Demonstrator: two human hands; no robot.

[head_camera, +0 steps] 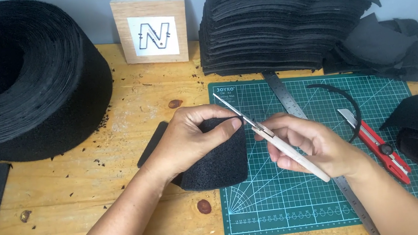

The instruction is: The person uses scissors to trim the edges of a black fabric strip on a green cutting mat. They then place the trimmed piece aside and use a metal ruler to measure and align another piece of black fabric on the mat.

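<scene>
the left hand is curled tight around a soft, light black foam piece at the green cutting mat's edge on the wooden desk, best gripped near its cut edge, while the right hand is closed around slim pale-handled scissors.

The left hand gripped a curved black foam piece lying across the left edge of the green cutting mat. The right hand held scissors, blades at the foam's top. A red utility knife and steel ruler lay on the mat; a black foam roll filled the table's far-left corner.
</scene>
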